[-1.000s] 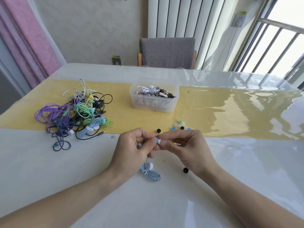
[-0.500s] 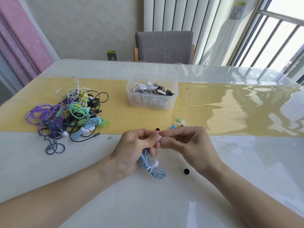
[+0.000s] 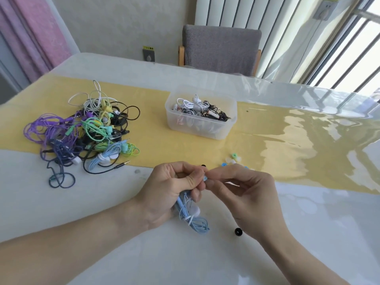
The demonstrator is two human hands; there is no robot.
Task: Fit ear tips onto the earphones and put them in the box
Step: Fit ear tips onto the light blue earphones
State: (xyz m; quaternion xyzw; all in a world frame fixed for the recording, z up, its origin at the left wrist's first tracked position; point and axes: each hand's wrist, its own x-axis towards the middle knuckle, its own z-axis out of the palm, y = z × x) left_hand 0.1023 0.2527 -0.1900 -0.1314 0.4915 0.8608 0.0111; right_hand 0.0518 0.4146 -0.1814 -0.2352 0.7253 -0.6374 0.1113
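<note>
Item: our left hand [image 3: 164, 194] pinches the blue earphone [image 3: 205, 178], nozzle pointing right; our right hand [image 3: 244, 194] pinches the ear tip, touching it.

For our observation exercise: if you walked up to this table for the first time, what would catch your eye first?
First, the two hands meeting at the centre: the left hand grips a light-blue earphone bundle while the right hand pinches a small ear tip against it. Next, the colourful tangle of earphones at far left, and the clear plastic box holding earphones behind the hands.
</note>
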